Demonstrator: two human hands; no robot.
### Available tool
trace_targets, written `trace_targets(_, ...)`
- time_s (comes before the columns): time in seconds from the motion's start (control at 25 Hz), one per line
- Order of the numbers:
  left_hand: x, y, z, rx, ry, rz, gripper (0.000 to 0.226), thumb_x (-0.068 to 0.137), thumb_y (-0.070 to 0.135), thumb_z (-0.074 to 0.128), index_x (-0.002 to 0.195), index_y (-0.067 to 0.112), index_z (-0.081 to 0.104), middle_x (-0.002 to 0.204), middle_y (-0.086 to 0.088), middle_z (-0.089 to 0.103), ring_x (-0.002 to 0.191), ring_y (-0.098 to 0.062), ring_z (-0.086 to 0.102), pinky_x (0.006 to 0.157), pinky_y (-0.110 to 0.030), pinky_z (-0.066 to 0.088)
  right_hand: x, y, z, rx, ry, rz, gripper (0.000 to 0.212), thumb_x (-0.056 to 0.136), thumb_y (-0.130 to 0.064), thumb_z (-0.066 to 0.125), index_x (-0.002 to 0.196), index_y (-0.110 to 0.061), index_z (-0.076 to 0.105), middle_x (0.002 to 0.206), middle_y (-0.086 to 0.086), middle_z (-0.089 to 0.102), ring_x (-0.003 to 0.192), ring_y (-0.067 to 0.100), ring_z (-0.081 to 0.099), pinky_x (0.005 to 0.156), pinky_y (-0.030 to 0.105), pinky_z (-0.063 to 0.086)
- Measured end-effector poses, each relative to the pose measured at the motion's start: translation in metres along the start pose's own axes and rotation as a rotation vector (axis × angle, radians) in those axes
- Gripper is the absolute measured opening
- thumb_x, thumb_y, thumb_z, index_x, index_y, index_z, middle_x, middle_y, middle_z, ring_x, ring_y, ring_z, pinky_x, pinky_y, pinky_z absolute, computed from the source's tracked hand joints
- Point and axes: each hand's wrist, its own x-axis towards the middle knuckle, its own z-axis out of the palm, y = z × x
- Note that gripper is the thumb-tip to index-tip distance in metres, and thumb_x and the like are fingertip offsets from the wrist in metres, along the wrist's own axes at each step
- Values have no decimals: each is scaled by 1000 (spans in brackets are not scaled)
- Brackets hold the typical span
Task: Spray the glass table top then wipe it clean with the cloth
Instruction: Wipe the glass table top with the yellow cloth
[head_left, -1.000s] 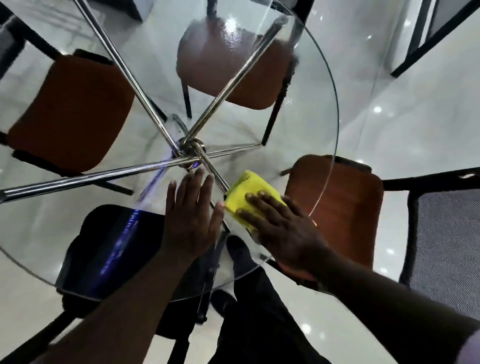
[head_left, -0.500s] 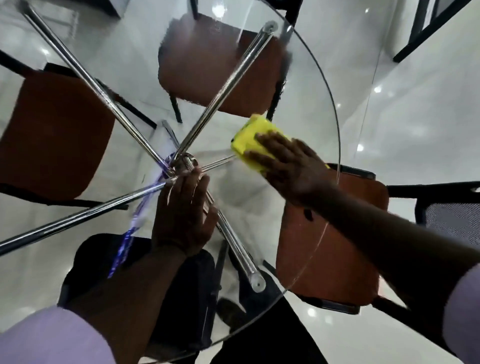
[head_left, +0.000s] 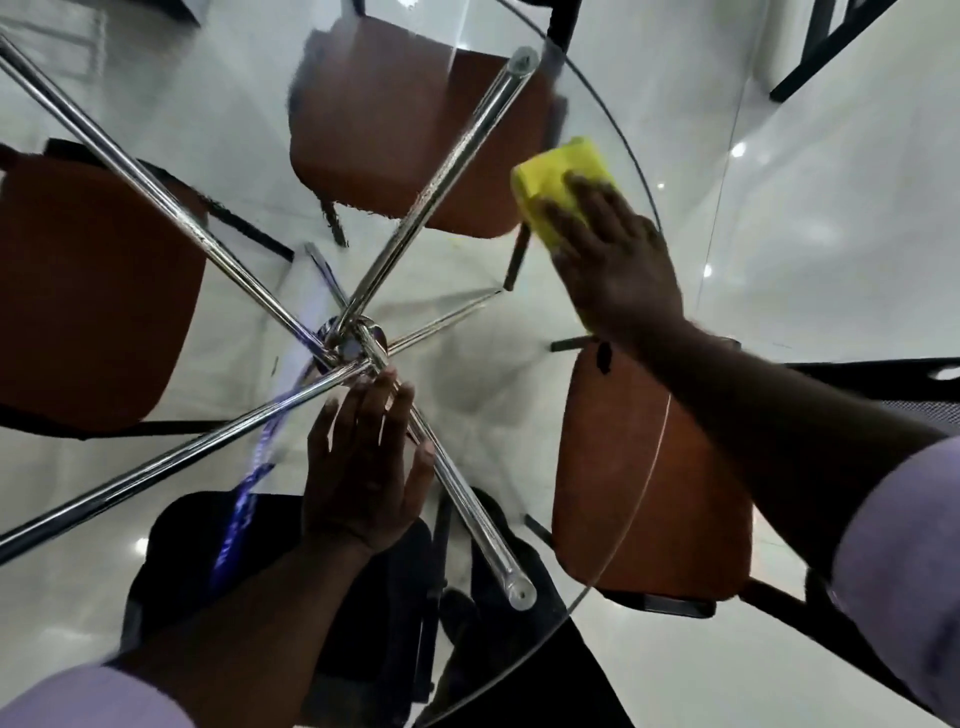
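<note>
Glass table top (head_left: 498, 395) lay round before me; my right hand (head_left: 618, 265) pressed the yellow cloth (head_left: 561, 176) flat, fingers straight, at its far right edge; my left hand (head_left: 358, 467) rested flat, empty, near centre; even, overlapping strokes seemed best.

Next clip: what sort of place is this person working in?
Probably an indoor dining or meeting area. A round clear glass table top sits on crossed chrome tube legs, orange-brown padded chairs are drawn up around it, and the glossy white floor reflects ceiling lights.
</note>
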Motion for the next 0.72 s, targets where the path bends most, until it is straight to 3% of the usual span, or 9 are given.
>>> trace_targets(0.08, 1, 0, -1, -5, 11, 4, 67, 98, 45, 48, 156, 11, 45, 166, -11, 38, 149, -35, 39, 121, -55, 27, -22, 1, -4, 121, 38, 498, 61, 109, -51, 28, 169, -42, 25, 182, -1, 18, 166, 27, 23, 124, 49, 37)
trace_targets(0.12, 1, 0, -1, -3, 4, 8, 66, 98, 44, 49, 155, 11, 45, 165, -11, 38, 149, -35, 39, 121, -55, 27, -55, -20, -5, 152, 57, 643, 60, 109, -52, 30, 169, -45, 25, 182, -2, 16, 166, 27, 22, 126, 49, 35)
trace_targets(0.16, 1, 1, -2, -3, 0, 4, 66, 97, 44, 50, 155, 12, 45, 165, -10, 38, 149, -35, 39, 120, -55, 26, -95, -45, -8, 139, 45, 643, 58, 111, -52, 33, 168, -47, 25, 182, -4, 16, 166, 26, 21, 126, 49, 33)
trace_targets(0.24, -1, 4, -4, 8, 18, -14, 65, 96, 42, 54, 154, 12, 46, 166, -10, 38, 149, -36, 39, 120, -55, 24, -171, -86, -8, 165, 2, 328, 53, 112, -50, 39, 165, -51, 32, 180, -6, 22, 166, 24, 25, 123, 49, 31)
trace_targets(0.32, 0, 6, -2, 1, 45, 0, 63, 96, 40, 55, 153, 12, 48, 165, -10, 40, 147, -37, 41, 120, -55, 27, -187, -60, -5, 70, -29, -121, 48, 114, -47, 41, 161, -49, 42, 176, -5, 33, 162, 23, 35, 120, 48, 37)
trace_targets(0.36, -1, 6, -2, 6, 53, 7, 62, 97, 40, 54, 152, 12, 49, 164, -10, 41, 147, -37, 42, 120, -55, 29, -171, -39, 0, 2, -3, -232, 46, 114, -45, 40, 160, -46, 46, 174, -3, 38, 161, 24, 38, 118, 48, 39)
trace_targets(0.4, 1, 5, -1, 12, 58, 12, 62, 97, 41, 54, 152, 13, 48, 164, -10, 41, 146, -37, 42, 119, -55, 30, -149, -19, 9, -28, 40, -171, 47, 115, -44, 37, 161, -42, 47, 174, 1, 39, 160, 28, 39, 118, 48, 40)
trace_targets(0.56, -1, 1, -1, 21, 47, 10, 62, 97, 44, 52, 152, 15, 46, 163, -9, 41, 146, -37, 41, 117, -51, 33, -140, -35, 14, 159, 105, 636, 59, 110, -49, 29, 167, -36, 37, 178, 8, 28, 165, 32, 25, 131, 51, 29)
trace_targets(0.72, -3, 6, -3, 39, 58, -11, 61, 97, 44, 49, 151, 17, 46, 163, -7, 41, 146, -34, 41, 118, -51, 33, -274, -155, 17, 246, 144, 645, 57, 112, -35, 51, 165, -16, 42, 174, 24, 28, 165, 36, 17, 133, 58, 22)
